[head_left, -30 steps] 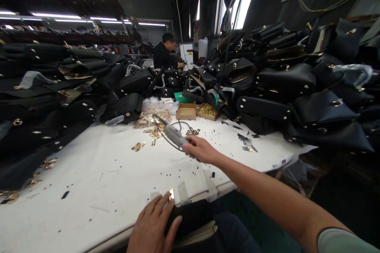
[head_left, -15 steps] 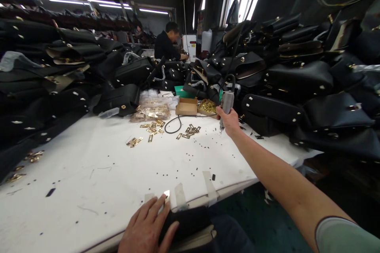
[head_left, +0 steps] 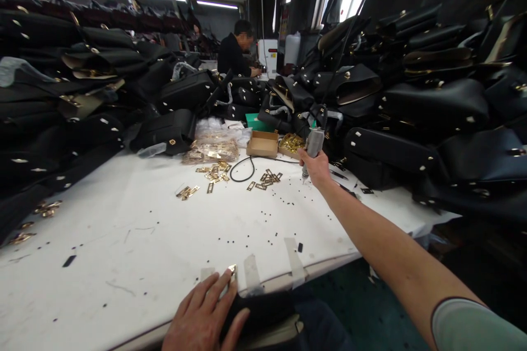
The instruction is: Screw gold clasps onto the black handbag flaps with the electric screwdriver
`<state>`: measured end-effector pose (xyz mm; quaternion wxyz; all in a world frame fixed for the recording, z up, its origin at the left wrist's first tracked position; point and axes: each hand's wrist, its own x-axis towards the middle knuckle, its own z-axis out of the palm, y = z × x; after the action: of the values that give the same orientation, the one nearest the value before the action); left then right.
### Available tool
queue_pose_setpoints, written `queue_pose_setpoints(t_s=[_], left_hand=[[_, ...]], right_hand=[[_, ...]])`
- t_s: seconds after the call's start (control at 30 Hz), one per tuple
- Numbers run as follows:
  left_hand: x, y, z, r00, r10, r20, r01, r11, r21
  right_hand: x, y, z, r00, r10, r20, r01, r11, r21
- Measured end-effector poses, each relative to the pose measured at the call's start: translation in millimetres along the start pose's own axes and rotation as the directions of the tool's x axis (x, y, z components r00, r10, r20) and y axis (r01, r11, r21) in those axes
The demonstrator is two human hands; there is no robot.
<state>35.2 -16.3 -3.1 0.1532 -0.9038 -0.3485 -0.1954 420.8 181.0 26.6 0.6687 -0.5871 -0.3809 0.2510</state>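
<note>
My right hand is stretched far across the white table and is closed round a grey electric screwdriver, held upright with its tip down near the table's far right side. Its black cord loops on the table beside it. My left hand lies flat, fingers spread, on a black leather piece at the table's near edge, next to a small gold metal fitting. Gold hardware plates are scattered just left of the screwdriver.
Stacks of black handbags rise on the left and the right. Small cardboard boxes and bags of gold parts sit at the back. Tape strips hang over the near edge. Another person works far behind.
My right hand has carried the screwdriver from the table's middle, where it pointed away and left, out to the right and turned it upright. My left hand has stayed on the black piece.
</note>
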Motion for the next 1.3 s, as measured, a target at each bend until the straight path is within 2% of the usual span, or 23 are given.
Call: queue_pose_setpoints(t_s=[0.23,0.4,0.5,0.6,0.77,0.87,1.0,1.3], left_hand=[[0.4,2.4,-0.7,0.999,-0.042,0.009,0.043,0.998,-0.047],[2.2,6.7,-4.3,0.994,-0.104,0.042,0.108,0.988,-0.114],[5.5,14.3,-12.2,0.979,-0.162,0.122,0.179,0.973,-0.144],[9.8,21.7,-20.6,0.948,-0.227,0.222,0.269,0.946,-0.183],[11.6,27.4,-26.2,0.919,-0.287,0.269,0.354,0.902,-0.248],[9.3,30.1,-26.7,0.911,-0.299,0.282,0.373,0.891,-0.26],[7.4,32.1,-27.0,0.908,-0.309,0.283,0.384,0.883,-0.268],[8.8,31.4,-28.7,0.907,-0.303,0.293,0.382,0.883,-0.271]], right_hand=[[-4.7,-4.1,1.5,1.0,-0.003,-0.016,0.002,0.999,-0.035],[-17.3,-21.2,6.5,1.0,0.009,-0.017,-0.007,0.997,0.07],[-48.3,-37.7,15.2,0.996,0.052,0.065,-0.064,0.978,0.198],[-100.6,-55.6,28.4,0.971,0.112,0.209,-0.171,0.942,0.29],[-193.0,-76.0,53.9,0.874,0.244,0.42,-0.391,0.867,0.309],[-226.5,-77.0,65.9,0.826,0.274,0.492,-0.457,0.837,0.302],[-242.5,-75.2,72.4,0.815,0.274,0.511,-0.464,0.836,0.293],[-250.4,-76.7,76.2,0.815,0.264,0.515,-0.451,0.847,0.281]])
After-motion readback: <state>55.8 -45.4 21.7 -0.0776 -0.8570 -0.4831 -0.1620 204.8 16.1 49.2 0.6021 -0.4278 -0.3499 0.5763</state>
